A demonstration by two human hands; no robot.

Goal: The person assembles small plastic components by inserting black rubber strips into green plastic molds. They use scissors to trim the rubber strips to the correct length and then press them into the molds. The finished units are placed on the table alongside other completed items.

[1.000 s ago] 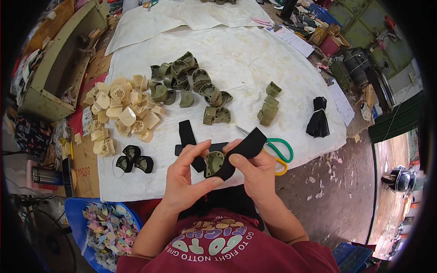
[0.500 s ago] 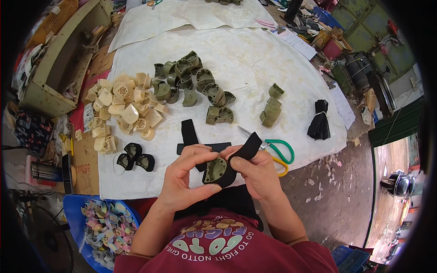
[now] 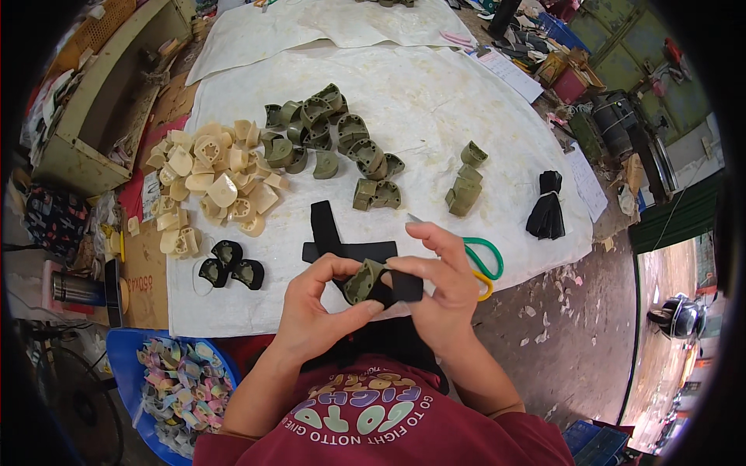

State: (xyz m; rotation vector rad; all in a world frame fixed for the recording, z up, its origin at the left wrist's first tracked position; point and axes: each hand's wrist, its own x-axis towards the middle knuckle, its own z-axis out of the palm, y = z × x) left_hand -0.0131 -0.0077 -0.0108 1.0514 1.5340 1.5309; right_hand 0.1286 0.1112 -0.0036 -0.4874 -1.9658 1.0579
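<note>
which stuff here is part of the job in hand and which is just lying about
Likely part of the job:
olive-green piece, held in the left hand
black strip, at the right hand
loose green pieces
three black-wrapped green pieces
crossed black strips
scissors

Seemingly just lying about:
blue basin of pastel scraps
metal flask
papers
motorbike

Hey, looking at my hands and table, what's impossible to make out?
In the head view:
Scissors: most of the blades, behind the right hand.
Crossed black strips: one near end, behind the left hand.
Held olive piece: underside, turned away.
Far olive pieces: cut off by the top edge.
</note>
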